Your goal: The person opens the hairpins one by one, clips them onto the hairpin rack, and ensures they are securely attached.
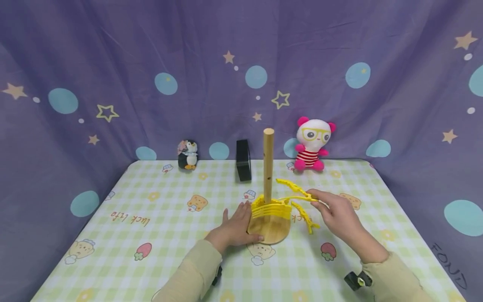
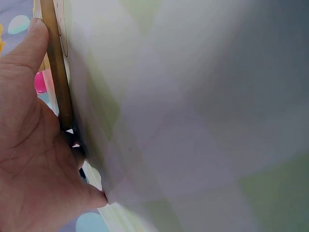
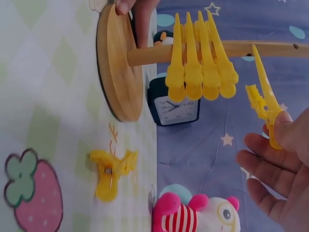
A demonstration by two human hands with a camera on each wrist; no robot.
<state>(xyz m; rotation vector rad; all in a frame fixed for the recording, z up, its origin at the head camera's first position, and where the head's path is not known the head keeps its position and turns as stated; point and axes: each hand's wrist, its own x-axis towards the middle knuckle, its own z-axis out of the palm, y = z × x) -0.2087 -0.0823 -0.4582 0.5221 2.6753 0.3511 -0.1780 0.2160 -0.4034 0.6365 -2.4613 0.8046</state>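
Observation:
My left hand (image 1: pixel 235 228) holds the round base (image 1: pixel 269 233) of a wooden stand at its left side, thumb over the rim. The stand's upright post (image 1: pixel 268 159) carries several yellow hair clips (image 3: pixel 200 67), stacked around its lower part. To the right of the post, my right hand (image 1: pixel 337 214) pinches another yellow hair clip (image 3: pixel 268 94) by its handle end. That clip's jaws are spread and point toward the post. One more yellow hair clip (image 3: pixel 108 174) lies on the tablecloth between the base and my right hand.
A black clock (image 1: pixel 243 160) stands behind the post. Further back sit a penguin toy (image 1: pixel 188 155) at the left and a pink-and-white panda plush (image 1: pixel 313 144) at the right. A purple curtain (image 1: pixel 211 37) hangs beyond the checked tablecloth (image 1: pixel 170 243).

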